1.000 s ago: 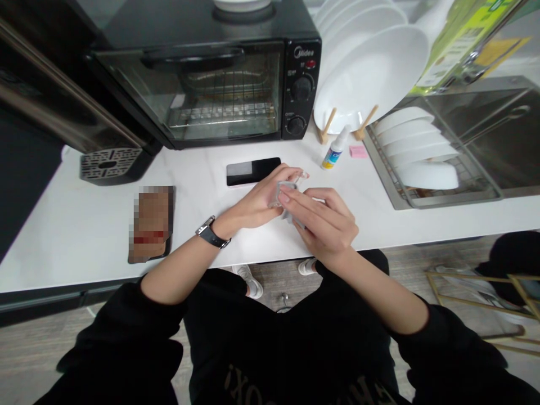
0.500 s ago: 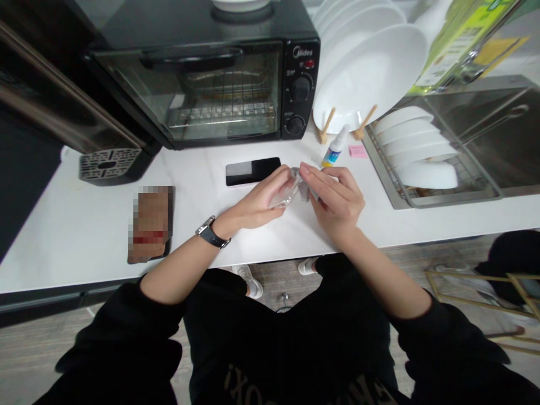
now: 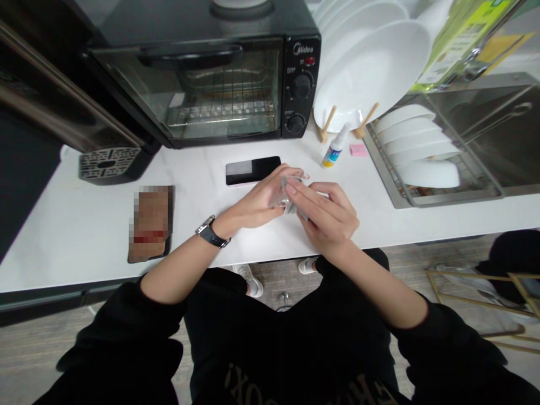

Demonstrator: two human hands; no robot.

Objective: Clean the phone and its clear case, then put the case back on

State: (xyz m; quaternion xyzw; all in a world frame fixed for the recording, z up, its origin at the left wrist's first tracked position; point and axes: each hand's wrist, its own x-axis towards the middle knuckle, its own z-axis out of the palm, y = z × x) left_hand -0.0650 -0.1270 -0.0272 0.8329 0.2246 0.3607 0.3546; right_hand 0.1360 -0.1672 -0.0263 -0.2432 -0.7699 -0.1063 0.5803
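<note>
The left hand (image 3: 262, 197) grips the clear case (image 3: 277, 197) between its thumb and fingers, and the right hand (image 3: 331, 218) pinches a grey cloth (image 3: 291, 208) against it, where light, even strokes and steady edge support would probably work best.

The case (image 3: 277, 197) is colourless, the cloth (image 3: 289, 208) grey, the oven (image 3: 301, 121) black, 1 note (image 3: 358, 150) pink.

1 head cam looks fwd & down at nearby counter (image 3: 84, 236).
</note>
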